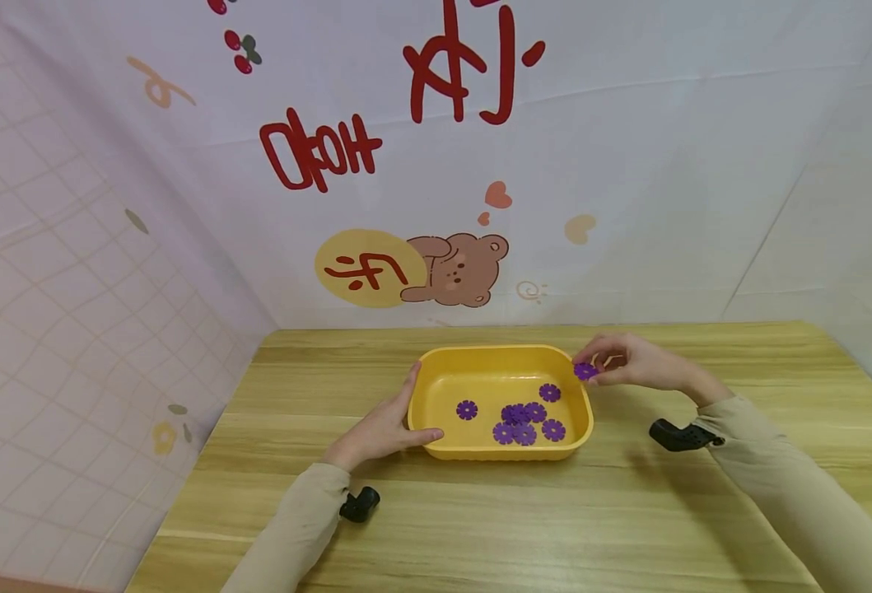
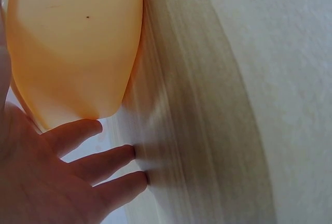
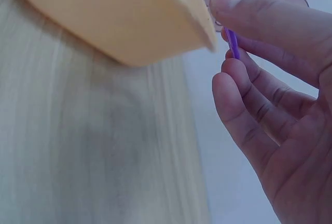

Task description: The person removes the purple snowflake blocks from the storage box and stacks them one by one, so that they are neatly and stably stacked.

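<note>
A yellow plastic basin (image 1: 436, 371) stands on the wooden table, with several purple notched snowflake discs (image 1: 552, 430) lying on its floor, mostly clustered to the right. My left hand (image 1: 384, 424) holds the basin's left end, thumb over the rim near the front corner and fingers along the outer side. In the left wrist view, spread fingers (image 2: 109, 163) show below the basin wall (image 2: 78, 53). Just at the right rim, my right hand (image 1: 631, 362) pinches one purple snowflake disc (image 1: 585, 371) between thumb and fingers. That disc (image 3: 232, 43) appears edge-on in the right wrist view.
The wooden table (image 1: 480, 519) reaches back to a white printed cloth (image 1: 665, 189) with a bear and red characters. Another cloth with a grid pattern (image 1: 50, 329) hangs at the left. Each wrist carries a black device (image 1: 360, 504).
</note>
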A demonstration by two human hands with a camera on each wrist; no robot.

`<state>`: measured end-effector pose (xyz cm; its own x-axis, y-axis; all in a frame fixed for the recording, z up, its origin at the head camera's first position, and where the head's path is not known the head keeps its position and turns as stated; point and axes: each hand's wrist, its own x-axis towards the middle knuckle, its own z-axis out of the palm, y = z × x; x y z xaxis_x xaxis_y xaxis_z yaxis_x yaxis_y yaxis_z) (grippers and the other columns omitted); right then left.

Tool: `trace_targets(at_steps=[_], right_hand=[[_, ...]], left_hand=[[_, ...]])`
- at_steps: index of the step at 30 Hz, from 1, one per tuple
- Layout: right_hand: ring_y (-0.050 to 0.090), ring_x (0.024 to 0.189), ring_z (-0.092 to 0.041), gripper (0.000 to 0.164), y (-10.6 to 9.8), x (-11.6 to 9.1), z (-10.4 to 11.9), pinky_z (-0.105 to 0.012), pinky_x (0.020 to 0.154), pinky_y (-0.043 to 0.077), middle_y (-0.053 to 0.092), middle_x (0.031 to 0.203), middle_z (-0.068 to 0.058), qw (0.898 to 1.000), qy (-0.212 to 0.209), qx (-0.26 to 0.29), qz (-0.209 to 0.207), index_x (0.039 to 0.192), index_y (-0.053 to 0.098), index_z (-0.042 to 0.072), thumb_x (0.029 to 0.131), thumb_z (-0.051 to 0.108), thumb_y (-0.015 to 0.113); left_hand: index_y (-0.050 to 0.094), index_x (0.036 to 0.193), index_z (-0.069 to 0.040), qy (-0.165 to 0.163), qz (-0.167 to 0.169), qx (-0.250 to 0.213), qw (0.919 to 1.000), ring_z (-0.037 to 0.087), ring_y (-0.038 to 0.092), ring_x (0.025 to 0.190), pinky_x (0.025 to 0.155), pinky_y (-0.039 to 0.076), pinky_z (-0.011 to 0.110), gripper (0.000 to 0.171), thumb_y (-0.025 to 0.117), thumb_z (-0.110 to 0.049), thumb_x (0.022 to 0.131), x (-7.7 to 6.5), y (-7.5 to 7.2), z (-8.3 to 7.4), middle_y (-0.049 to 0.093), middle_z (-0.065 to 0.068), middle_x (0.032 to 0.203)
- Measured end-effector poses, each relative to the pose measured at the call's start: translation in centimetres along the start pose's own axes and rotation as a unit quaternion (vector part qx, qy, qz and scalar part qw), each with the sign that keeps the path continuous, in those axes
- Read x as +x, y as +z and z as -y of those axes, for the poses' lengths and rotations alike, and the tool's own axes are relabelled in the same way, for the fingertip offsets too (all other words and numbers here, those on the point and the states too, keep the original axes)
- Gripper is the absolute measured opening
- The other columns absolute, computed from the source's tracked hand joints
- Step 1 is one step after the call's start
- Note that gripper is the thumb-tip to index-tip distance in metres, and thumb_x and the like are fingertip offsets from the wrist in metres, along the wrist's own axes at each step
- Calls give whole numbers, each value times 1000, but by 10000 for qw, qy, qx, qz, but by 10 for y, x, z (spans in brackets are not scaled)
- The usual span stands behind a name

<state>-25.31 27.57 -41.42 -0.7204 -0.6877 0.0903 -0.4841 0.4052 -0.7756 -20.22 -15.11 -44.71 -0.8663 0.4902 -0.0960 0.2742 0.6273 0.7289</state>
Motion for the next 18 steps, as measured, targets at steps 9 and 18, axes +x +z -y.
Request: trace_targets(at_steps=[9,18], right_hand=[[59,92,-20,30,-1,-19,-22,-30,79,52,63,109,-10,9996,-30,-26,-278,116,65,-3,88,6,70],[59,82,-15,29,9,-35,-42,-26,71,52,66,101,-13,9984,-10,-245,-508,111,66,-5,84,1,73]], left_hand=[[-6,156,-15,-19,16,-31,10000,30,43,128,106,31,47,114,74,-49,82,1,1,1,25,19,154],[-7,156,-15,16,4,-5,10000,29,44,127,106,32,46,114,73,-49,82,0,0,1,23,20,155]])
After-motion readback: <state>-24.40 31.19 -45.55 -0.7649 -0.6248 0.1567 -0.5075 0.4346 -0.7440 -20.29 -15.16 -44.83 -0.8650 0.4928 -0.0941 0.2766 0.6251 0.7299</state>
